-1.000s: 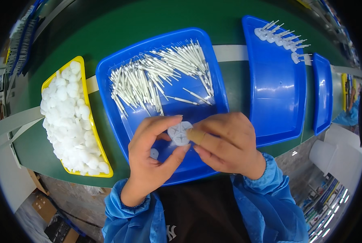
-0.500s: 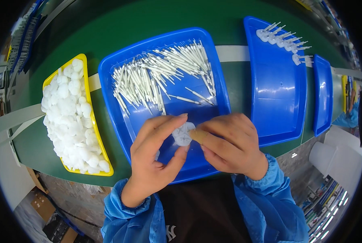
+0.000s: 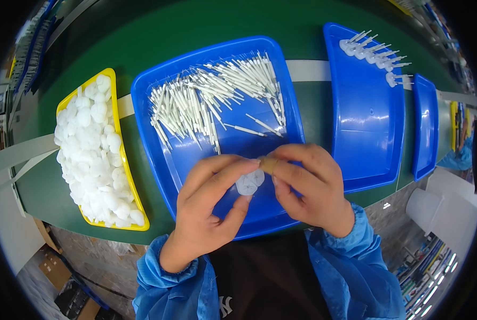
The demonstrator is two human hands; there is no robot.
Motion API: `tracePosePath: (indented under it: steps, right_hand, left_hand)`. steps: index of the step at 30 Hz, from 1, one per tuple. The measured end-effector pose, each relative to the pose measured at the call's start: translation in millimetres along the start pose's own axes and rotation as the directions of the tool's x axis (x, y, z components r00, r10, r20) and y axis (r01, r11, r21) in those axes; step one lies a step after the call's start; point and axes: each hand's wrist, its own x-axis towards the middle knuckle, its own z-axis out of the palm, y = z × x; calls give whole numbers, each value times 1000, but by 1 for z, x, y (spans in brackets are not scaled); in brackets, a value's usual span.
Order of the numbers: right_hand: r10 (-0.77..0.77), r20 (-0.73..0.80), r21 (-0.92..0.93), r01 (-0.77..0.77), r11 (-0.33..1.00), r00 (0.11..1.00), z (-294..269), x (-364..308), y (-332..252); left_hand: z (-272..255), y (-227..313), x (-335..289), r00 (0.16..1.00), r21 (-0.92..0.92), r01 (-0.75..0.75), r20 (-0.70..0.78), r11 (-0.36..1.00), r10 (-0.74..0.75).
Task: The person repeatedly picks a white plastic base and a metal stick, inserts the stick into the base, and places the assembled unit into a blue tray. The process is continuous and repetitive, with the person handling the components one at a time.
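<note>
Above the near part of a blue tray [image 3: 142,128], my left hand [image 3: 209,208] pinches a small translucent white plastic disc [image 3: 250,183] between thumb and fingers. Thin raised lines show on the disc's face. My right hand [image 3: 316,184] is closed, its index fingertip in a tan cover meeting my left fingertips at the disc's upper edge. Whatever sits between my right fingers is hidden. Beyond both hands, many thin white rods with wire-like ends [image 3: 187,109] lie heaped in the tray, and a couple lie apart from the heap.
A yellow tray [image 3: 122,154] heaped with white rounded plastic pieces [image 3: 91,149] stands at left. In the right blue tray [image 3: 369,152], several discs with rods attached [image 3: 374,53] line the far edge. A narrower blue tray [image 3: 426,128] stands farther right on the green table [image 3: 206,21].
My right fingertips have moved from the disc's face up to its upper edge, against my left fingertips. The disc has tilted and shifted slightly right.
</note>
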Motion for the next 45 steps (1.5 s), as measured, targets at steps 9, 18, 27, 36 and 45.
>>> tracePosePath:
  steps: [9, 18, 27, 36, 45]
  right_hand:
    - [222, 236, 476, -312, 822, 946, -4, 10, -2]
    - [-34, 229, -300, 104, 948, 973, 1, -11, 9]
    - [-1, 200, -228, 48, 972, 980, -12, -12, 10]
    - [-125, 203, -305, 184, 934, 971, -3, -9, 9]
    - [91, -153, -386, -144, 911, 984, -89, -3, 48]
  left_hand:
    - [-1, -6, -10, 998, 91, -70, 10, 993, 69]
    - [7, -15, -20, 995, 310, -6, 101, 951, -27]
    - [12, -7, -5, 998, 356, -51, 60, 933, 32]
    - [26, -18, 14, 989, 376, -124, 120, 918, 84]
    - [-1, -1, -4, 999, 442, -44, 25, 896, 36]
